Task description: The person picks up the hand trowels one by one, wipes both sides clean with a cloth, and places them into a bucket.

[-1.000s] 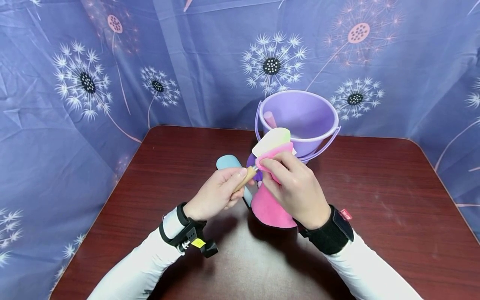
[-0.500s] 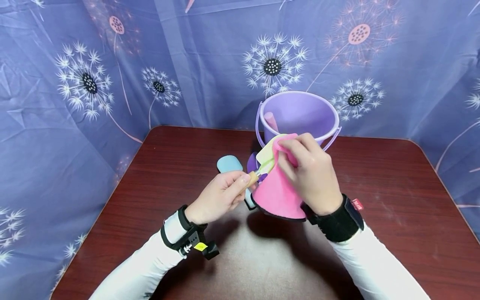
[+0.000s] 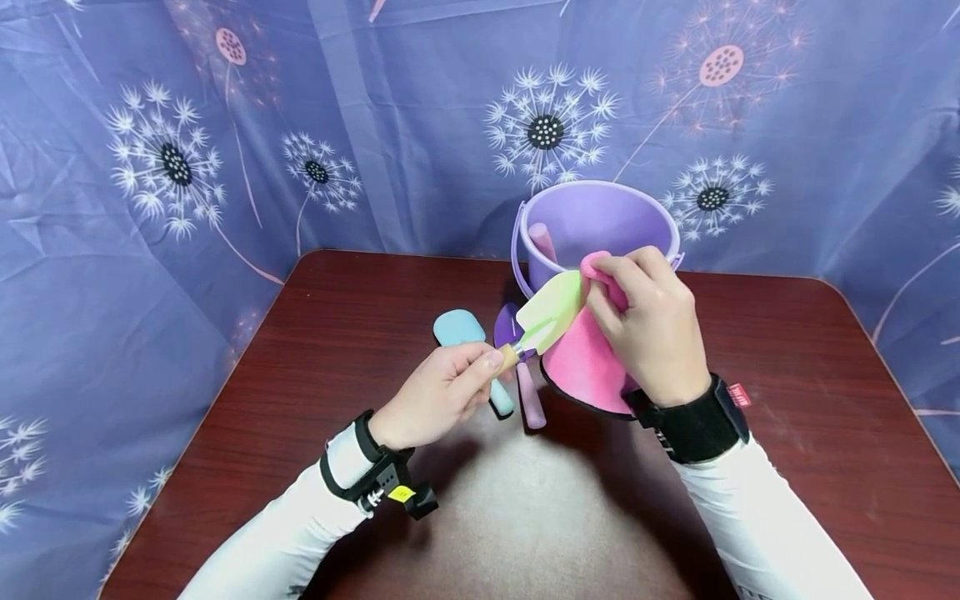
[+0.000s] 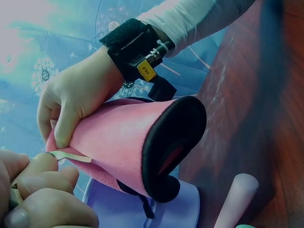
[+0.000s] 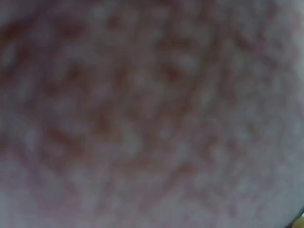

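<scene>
My left hand (image 3: 442, 392) grips the wooden handle of a small trowel (image 3: 552, 312), its pale yellow-green blade pointing up and right. Between thumb and fingers, my right hand (image 3: 652, 325) pinches a pink cloth (image 3: 588, 358) with a black edge, bunched at the top and draped below. The cloth's top lies right at the blade's tip in the head view. In the left wrist view, the cloth (image 4: 111, 137) hangs from the right hand (image 4: 78, 95) and overlaps part of the blade (image 4: 71, 156). A blurred close surface fills the right wrist view.
A purple bucket (image 3: 600, 190) with a pink handle (image 3: 541, 240) inside stands behind the hands. On the dark red table (image 3: 810, 400) lie a light blue tool (image 3: 459, 327) and a purple-bladed trowel with a pink-lilac handle (image 3: 531, 396). A patterned blue curtain (image 3: 420, 125) borders the table.
My right hand has drawn the cloth rightward and up along the blade to its tip, uncovering the blade and the lilac handle on the table. My left hand has stayed nearly still.
</scene>
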`<state>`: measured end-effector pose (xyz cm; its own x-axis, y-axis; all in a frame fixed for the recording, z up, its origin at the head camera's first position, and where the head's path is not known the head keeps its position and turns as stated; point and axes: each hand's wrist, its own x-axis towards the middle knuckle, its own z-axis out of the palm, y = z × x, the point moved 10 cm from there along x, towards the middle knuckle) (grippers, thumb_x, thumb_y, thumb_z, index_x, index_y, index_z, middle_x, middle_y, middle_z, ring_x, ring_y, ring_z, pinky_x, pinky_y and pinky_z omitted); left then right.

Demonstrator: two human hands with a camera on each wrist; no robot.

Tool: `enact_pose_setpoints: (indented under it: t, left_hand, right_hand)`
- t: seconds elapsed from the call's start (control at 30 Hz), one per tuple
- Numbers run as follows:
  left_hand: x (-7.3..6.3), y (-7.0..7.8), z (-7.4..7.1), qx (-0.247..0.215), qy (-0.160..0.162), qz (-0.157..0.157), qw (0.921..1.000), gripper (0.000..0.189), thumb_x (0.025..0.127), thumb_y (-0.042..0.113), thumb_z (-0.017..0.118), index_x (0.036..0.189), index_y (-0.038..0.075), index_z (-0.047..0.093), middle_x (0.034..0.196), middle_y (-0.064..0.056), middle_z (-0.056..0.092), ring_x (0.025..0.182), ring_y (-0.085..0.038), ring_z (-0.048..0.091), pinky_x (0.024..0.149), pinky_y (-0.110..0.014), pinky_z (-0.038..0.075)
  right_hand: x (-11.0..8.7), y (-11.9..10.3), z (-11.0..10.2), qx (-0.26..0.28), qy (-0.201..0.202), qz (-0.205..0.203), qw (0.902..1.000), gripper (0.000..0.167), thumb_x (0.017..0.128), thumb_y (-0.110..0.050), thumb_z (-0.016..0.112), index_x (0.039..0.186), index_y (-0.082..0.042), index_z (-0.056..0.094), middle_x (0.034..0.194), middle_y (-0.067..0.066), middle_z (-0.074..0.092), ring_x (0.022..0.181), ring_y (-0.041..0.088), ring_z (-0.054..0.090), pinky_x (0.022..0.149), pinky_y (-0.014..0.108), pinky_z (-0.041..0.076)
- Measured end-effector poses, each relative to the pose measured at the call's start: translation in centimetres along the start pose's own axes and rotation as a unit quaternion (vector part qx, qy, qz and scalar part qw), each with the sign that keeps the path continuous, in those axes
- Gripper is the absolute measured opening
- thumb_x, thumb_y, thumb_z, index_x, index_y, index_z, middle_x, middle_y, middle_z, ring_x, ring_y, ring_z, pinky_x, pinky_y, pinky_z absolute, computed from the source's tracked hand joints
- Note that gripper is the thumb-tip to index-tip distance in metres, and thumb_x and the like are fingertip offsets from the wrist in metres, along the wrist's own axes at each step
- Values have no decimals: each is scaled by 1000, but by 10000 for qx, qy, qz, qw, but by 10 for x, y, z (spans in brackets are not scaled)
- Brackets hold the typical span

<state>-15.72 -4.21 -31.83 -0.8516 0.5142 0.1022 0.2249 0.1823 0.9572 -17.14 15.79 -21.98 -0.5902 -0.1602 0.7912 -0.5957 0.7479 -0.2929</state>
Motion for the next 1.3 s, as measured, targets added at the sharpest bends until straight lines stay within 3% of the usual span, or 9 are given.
enact_pose_setpoints:
  t: [0.27,0.37,0.5,0.67,0.9,1.13,1.3]
  left_hand:
    - [5,-1,-2,392,166,-75,9991,27,113,25,53,107,7,73,61,0,41,51,-13,35,48,-26,29]
    - [5,0,-5,575,305,-99,9978,27,113,25,54,106,9,74,60,1,42,51,-12,37,50,-26,31]
    - [5,1,-8,758,436,-72,9961,27,113,26,54,103,10,74,59,1,43,51,-11,39,51,-27,32]
    - [6,1,-12,612,583,-61,9964,29,112,27,54,100,9,73,59,1,42,51,-12,38,50,-26,32]
    - [5,0,-14,220,725,-121,9971,32,113,27,52,102,6,73,61,-3,44,50,-13,38,48,-25,32]
    - [3,1,-13,299,681,-62,9972,33,113,29,52,101,6,73,60,-2,43,50,-13,38,48,-26,32]
    - [0,4,-11,296,479,52,9984,30,113,24,52,105,5,73,60,-2,42,50,-13,37,49,-26,32]
  right_hand:
    - [-5,-36,10,268,-79,-826,9962,18,91,1,75,109,-3,77,90,13,58,70,21,56,63,37,54]
    - [-10,-52,17,417,-222,-1233,9912,20,89,5,72,107,-2,76,96,13,63,75,23,61,66,37,56]
    - [-16,-66,24,393,-407,-1485,9873,18,91,5,68,106,-4,75,99,13,64,81,26,62,69,37,56]
    - [-22,-72,29,288,-486,-1493,9872,21,88,6,67,104,-6,74,89,11,57,72,23,55,61,35,51]
    - [-30,-64,31,496,-538,-1251,9894,25,87,5,70,110,-5,75,93,10,62,77,22,62,67,36,55]
    - [-24,-44,23,348,-176,-975,9945,18,90,2,78,106,-4,76,91,13,61,73,25,59,64,41,54]
    - [-15,-25,12,292,139,-553,9979,14,92,1,76,104,-6,77,90,13,59,71,23,58,64,40,53]
